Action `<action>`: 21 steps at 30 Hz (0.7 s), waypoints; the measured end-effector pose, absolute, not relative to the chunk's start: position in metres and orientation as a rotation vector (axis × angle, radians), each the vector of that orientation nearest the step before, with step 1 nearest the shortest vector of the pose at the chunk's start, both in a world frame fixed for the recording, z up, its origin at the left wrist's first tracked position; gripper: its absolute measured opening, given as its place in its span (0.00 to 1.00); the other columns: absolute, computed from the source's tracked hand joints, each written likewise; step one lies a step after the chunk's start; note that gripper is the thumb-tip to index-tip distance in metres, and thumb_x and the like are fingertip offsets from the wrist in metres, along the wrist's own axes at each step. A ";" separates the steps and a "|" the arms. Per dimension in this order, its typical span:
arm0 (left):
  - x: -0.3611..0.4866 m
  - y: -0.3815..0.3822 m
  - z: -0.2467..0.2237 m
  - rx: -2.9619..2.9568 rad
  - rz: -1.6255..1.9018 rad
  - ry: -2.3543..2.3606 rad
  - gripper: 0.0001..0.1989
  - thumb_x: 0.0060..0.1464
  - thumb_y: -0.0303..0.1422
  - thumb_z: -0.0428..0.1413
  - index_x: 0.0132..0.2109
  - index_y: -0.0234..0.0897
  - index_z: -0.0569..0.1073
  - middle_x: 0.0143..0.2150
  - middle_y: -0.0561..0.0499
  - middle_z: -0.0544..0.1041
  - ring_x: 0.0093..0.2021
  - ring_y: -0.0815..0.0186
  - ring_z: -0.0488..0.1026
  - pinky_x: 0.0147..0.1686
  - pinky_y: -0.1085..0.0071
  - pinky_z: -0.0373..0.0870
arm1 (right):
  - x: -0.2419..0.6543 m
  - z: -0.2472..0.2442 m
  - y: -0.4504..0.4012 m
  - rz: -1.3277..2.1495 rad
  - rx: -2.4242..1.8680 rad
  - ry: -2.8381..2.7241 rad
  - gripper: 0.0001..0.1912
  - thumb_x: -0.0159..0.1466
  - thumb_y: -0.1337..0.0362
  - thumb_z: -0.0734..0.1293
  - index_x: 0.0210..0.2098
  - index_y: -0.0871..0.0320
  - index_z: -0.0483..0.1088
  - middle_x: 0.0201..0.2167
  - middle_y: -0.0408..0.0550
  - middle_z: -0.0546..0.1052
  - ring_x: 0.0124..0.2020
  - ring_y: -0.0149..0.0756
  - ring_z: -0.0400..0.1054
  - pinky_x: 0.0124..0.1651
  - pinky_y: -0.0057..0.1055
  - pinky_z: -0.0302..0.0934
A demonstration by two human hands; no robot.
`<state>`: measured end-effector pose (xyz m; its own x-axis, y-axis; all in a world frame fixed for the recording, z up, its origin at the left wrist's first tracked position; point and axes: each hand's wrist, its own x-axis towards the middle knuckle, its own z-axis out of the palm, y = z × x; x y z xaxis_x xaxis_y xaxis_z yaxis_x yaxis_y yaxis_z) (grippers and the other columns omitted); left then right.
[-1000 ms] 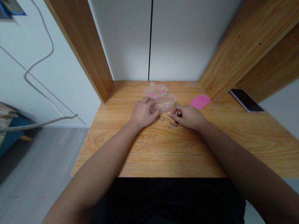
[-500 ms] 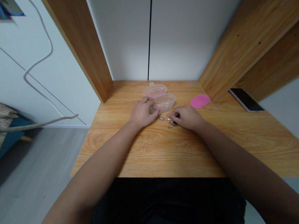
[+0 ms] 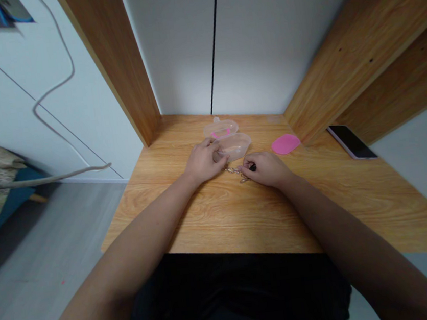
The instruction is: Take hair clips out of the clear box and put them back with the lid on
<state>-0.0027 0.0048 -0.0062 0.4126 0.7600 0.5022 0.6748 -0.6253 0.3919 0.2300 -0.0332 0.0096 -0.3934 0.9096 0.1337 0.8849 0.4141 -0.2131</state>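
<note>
A clear plastic case (image 3: pixel 238 146) lies unfolded on the wooden table, its lid (image 3: pixel 220 128) towards the wall with a pink strip in it. At the case's left end is my left hand (image 3: pixel 205 162), its fingers bent over the rim and its thumb by a thin metal chain (image 3: pixel 233 170). My right hand (image 3: pixel 264 167) is closed on the chain's other part, just in front of the case, with a small black piece showing between the fingers. A pink oval pad (image 3: pixel 285 144) lies to the right of the case.
A phone (image 3: pixel 352 142) lies at the right by the wooden panel (image 3: pixel 360 61). White wall panels stand behind the table (image 3: pixel 213 221). At the left, a pale cable (image 3: pixel 61 38) hangs on the wall.
My right hand has shifted very slightly, and the metal pieces by its fingertips lie a little differently. My left hand has stayed at the case.
</note>
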 end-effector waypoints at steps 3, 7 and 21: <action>-0.002 0.005 -0.006 2.527 1.020 1.286 0.13 0.59 0.42 0.57 0.42 0.38 0.78 0.52 0.44 0.77 0.53 0.54 0.76 0.56 0.58 0.73 | 0.230 0.009 -0.034 0.167 -1.550 -2.442 0.15 0.65 0.52 0.67 0.28 0.55 0.73 0.29 0.47 0.80 0.30 0.37 0.71 0.33 0.32 0.54; -0.002 0.006 -0.006 2.525 1.027 1.278 0.13 0.59 0.41 0.57 0.42 0.37 0.78 0.52 0.43 0.77 0.52 0.54 0.77 0.55 0.58 0.74 | 0.230 0.009 -0.035 0.162 -1.548 -2.454 0.15 0.64 0.50 0.68 0.30 0.55 0.74 0.29 0.46 0.80 0.31 0.38 0.72 0.32 0.32 0.54; -0.002 0.005 -0.007 2.517 1.023 1.272 0.12 0.59 0.41 0.57 0.41 0.38 0.77 0.51 0.44 0.77 0.52 0.55 0.76 0.55 0.58 0.74 | 0.231 0.008 -0.033 0.148 -1.506 -2.460 0.12 0.66 0.56 0.66 0.30 0.55 0.74 0.31 0.47 0.81 0.31 0.38 0.72 0.34 0.32 0.55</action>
